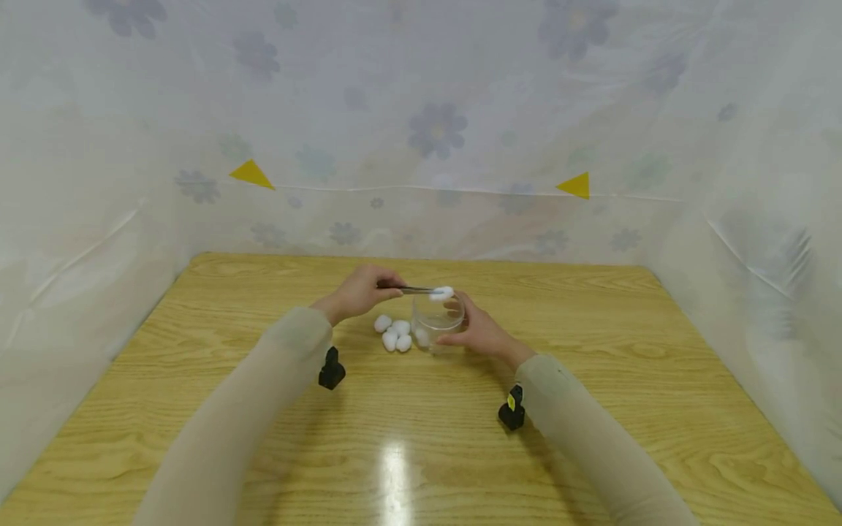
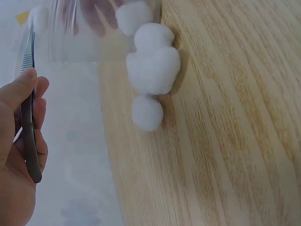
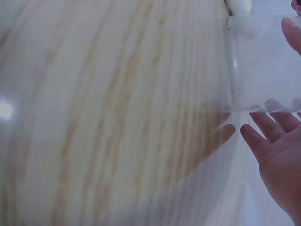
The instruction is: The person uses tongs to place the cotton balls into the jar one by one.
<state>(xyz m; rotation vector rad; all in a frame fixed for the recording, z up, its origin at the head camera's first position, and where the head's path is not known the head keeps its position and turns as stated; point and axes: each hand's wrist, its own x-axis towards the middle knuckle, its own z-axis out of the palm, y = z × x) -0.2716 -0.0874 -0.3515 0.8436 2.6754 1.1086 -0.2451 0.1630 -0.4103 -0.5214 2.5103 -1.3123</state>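
Observation:
My left hand [image 1: 362, 294] pinches a pair of tweezers [image 2: 29, 146] between thumb and fingers. At their tips is a white cotton ball [image 1: 441, 293], held at the mouth of a clear jar [image 1: 437, 321]. The right hand [image 1: 485, 334] holds this jar from its right side, thumb toward me and fingers around the far side. Another cotton ball [image 2: 134, 18] shows through the lower left of the jar wall. Just left of the jar, several cotton balls [image 1: 389, 341] lie bunched on the wooden table [image 1: 395, 409].
Behind the table hangs a pale flowered plastic sheet [image 1: 368, 131], with similar sheeting along both sides. Two yellow triangles [image 1: 252, 174] mark the back sheet. Black wrist cameras [image 1: 332, 369] sit beneath both forearms.

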